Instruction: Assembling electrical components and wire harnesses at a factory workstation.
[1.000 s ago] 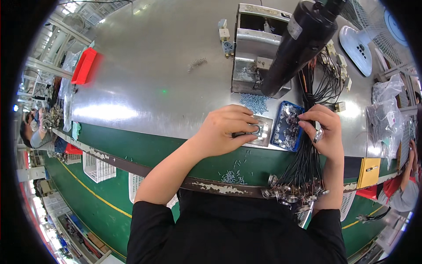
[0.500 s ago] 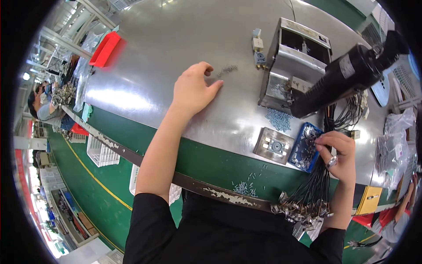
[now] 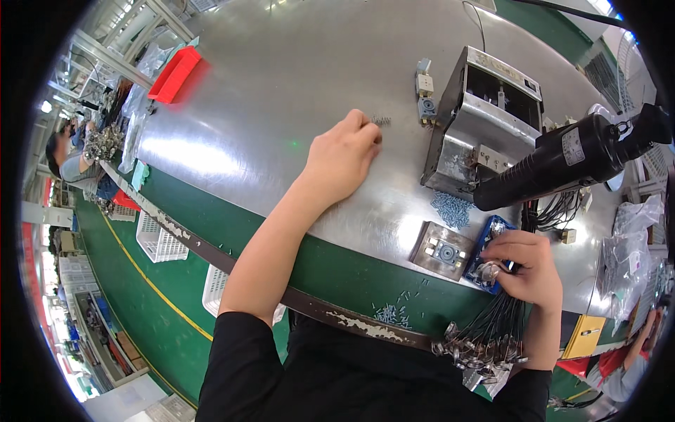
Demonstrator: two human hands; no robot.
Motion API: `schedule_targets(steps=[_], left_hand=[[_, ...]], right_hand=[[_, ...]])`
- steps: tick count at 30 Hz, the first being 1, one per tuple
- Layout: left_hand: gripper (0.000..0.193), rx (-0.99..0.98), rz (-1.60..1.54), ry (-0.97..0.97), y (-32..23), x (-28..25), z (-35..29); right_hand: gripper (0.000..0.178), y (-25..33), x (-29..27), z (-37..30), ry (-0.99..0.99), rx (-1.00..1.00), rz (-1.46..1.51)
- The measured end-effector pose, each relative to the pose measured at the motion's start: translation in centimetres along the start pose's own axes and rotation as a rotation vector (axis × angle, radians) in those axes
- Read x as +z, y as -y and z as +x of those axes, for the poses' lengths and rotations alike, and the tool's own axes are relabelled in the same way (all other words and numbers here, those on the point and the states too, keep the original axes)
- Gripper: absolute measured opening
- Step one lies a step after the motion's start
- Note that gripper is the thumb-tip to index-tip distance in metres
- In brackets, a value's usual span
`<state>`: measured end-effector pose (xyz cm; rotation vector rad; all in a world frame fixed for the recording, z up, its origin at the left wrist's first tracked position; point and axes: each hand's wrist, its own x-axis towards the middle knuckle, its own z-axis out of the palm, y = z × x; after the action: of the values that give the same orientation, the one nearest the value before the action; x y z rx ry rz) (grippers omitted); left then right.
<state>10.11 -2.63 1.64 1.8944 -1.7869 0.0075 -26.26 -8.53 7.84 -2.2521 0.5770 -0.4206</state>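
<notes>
My left hand [image 3: 343, 158] rests on the steel table with its fingers curled in, beside a small heap of tiny metal parts [image 3: 381, 120]. Whatever its fingertips hold is hidden. My right hand [image 3: 526, 266] is bent over a blue tray [image 3: 491, 232] of small metal pieces, its fingers closed at a shiny rounded metal part [image 3: 490, 269]. Left of the tray lies a metal fixture block [image 3: 441, 252] with a grey-blue piece set in its middle. Black wires [image 3: 503, 309] hang below my right hand, with shiny metal ends bunched at the table edge.
A steel box-shaped machine [image 3: 485, 119] and a black cylindrical tool [image 3: 562, 160] stand at the right. Blue-grey screws [image 3: 451, 209] lie in front of it; more screws [image 3: 394, 315] are scattered on the green strip. A red bin [image 3: 174, 74] sits at far left.
My left hand has moved right and its fingers have curled in by the small parts. My right hand has shifted down and left over the tray. The whole view has shifted slightly.
</notes>
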Motion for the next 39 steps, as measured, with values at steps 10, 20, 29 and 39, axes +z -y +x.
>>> schedule_targets(steps=[10,20,29,39], left_hand=[[0.025,0.019,-1.066,0.275,-8.7,0.6,-4.3],[0.023,-0.093,-1.076,0.443,-8.6,1.8,-5.3],[0.022,0.213,-0.937,0.324,-9.9,2.6,-5.0],[0.025,0.187,-0.974,0.399,-9.4,2.5,-4.6]], right_hand=[[0.019,0.0,-1.6,-1.0,0.176,-0.050,0.154],[0.027,-2.0,-1.5,-2.9,-0.087,0.156,0.405],[0.022,-1.5,-0.2,-2.2,-0.136,0.228,0.514],[0.017,-1.3,1.1,-1.6,-0.132,0.348,0.523]])
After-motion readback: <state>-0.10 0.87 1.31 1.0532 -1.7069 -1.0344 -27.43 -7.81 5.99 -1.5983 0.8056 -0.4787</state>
